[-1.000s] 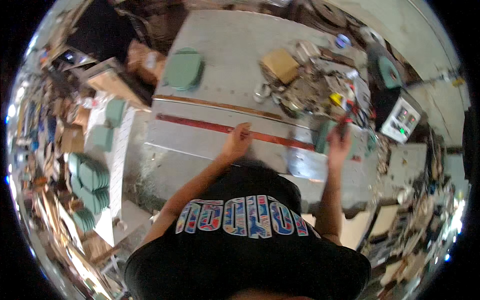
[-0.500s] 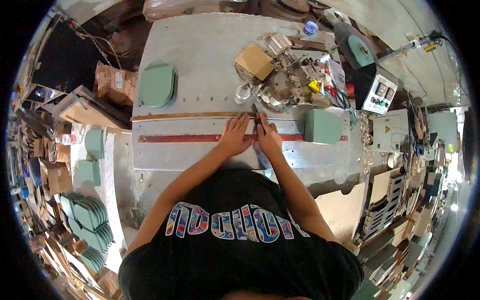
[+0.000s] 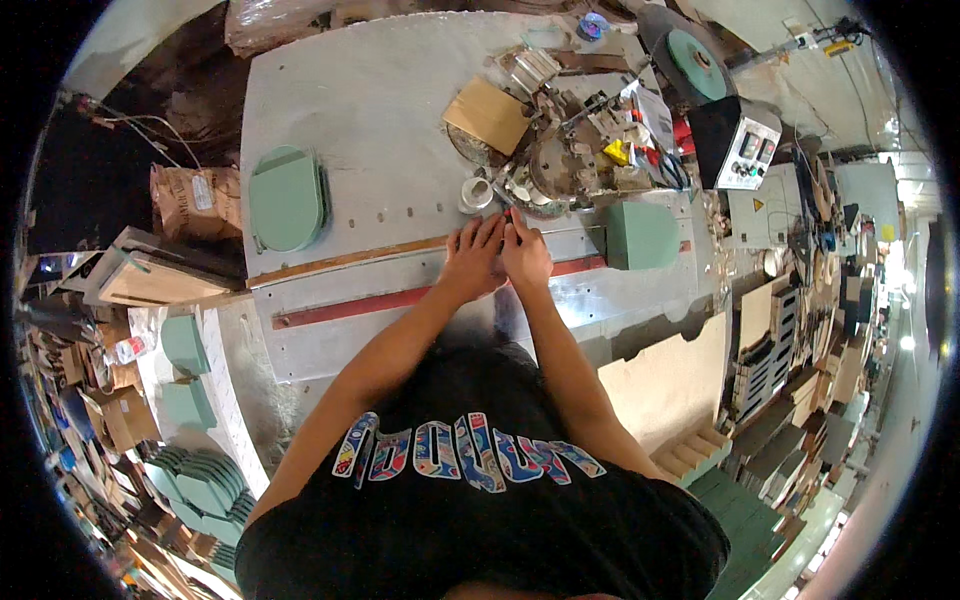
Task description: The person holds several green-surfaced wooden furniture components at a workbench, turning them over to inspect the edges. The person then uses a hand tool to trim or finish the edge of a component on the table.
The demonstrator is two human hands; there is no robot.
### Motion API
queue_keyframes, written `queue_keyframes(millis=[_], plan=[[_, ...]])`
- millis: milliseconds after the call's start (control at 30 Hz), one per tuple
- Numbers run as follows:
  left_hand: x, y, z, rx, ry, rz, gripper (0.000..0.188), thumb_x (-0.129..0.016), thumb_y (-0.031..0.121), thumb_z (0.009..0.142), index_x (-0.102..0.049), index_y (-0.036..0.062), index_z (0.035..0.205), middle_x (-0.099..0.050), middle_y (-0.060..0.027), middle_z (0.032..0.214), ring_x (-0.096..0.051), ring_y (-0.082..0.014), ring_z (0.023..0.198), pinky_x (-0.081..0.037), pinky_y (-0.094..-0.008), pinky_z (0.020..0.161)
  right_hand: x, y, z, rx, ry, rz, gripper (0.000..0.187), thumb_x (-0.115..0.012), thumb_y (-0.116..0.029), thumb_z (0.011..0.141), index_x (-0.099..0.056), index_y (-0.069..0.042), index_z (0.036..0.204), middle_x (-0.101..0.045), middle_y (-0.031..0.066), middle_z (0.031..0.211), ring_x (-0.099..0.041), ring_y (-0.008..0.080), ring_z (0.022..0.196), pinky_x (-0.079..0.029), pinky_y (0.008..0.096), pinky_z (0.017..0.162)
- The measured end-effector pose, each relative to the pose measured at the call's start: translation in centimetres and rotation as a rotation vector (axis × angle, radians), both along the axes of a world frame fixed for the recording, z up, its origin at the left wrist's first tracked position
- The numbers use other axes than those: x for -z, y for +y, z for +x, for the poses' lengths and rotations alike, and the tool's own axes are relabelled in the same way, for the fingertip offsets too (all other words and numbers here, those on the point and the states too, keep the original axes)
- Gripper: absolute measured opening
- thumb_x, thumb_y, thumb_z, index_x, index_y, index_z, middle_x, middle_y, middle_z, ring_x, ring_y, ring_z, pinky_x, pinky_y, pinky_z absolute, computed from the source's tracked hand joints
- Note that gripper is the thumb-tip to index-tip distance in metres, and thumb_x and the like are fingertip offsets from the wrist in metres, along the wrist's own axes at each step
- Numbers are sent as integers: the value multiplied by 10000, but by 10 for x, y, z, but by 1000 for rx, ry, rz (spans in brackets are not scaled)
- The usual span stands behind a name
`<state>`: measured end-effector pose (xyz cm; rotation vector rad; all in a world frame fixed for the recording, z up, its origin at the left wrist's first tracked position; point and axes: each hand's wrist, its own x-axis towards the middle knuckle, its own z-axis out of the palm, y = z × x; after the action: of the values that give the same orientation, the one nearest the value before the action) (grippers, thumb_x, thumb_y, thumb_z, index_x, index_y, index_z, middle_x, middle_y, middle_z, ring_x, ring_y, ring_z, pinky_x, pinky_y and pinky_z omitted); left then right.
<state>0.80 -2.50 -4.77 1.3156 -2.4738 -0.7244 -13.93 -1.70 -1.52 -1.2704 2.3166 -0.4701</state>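
Side by side at the middle of a grey metal worktable point(image 3: 345, 115) are my two hands. My left hand point(image 3: 472, 264) lies over the wooden strip point(image 3: 350, 258) with its fingers stretched forward. My right hand point(image 3: 526, 258) is closed around a dark narrow tool point(image 3: 509, 214); only a bit of it shows past the fingers, so its kind is unclear. A red strip point(image 3: 365, 303) runs along the table behind my wrists. Just beyond my fingertips stands a small white jar point(image 3: 476, 195). To the right of my right hand sits a green block-like piece point(image 3: 642, 237).
Flat green pieces point(image 3: 284, 200) are stacked at the table's left. Metal parts point(image 3: 565, 165) and a gold-coloured block point(image 3: 487, 115) crowd the far right, near a control box point(image 3: 745, 145) and a green wheel point(image 3: 697, 64). More green pieces point(image 3: 208, 480) stand at lower left.
The view has turned, so the strips now slant. My hands are closer together, and the dark tool is more covered by my fingers.
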Motion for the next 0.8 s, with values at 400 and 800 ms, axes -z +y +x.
queue_keyframes(millis=[400, 800], plan=[[20, -25, 15, 74, 231, 41, 1015, -896, 458, 782, -502, 154, 1667, -389, -89, 1743, -335, -442, 1581, -248, -639, 1261, 7, -5, 37, 262, 41, -168, 478, -682, -467, 1031, -736, -367, 1495, -744, 124, 1174, -754, 372, 1051, -602, 510, 858], [8, -31, 31, 134, 406, 136, 938, -868, 337, 771, -556, 94, 1622, -471, -112, 1666, -395, -364, 1570, -257, -561, 1282, -3, -16, 50, 357, 83, -85, 484, -727, -428, 1011, -746, -345, 1487, -724, 94, 1194, -758, 339, 1065, -611, 479, 872]])
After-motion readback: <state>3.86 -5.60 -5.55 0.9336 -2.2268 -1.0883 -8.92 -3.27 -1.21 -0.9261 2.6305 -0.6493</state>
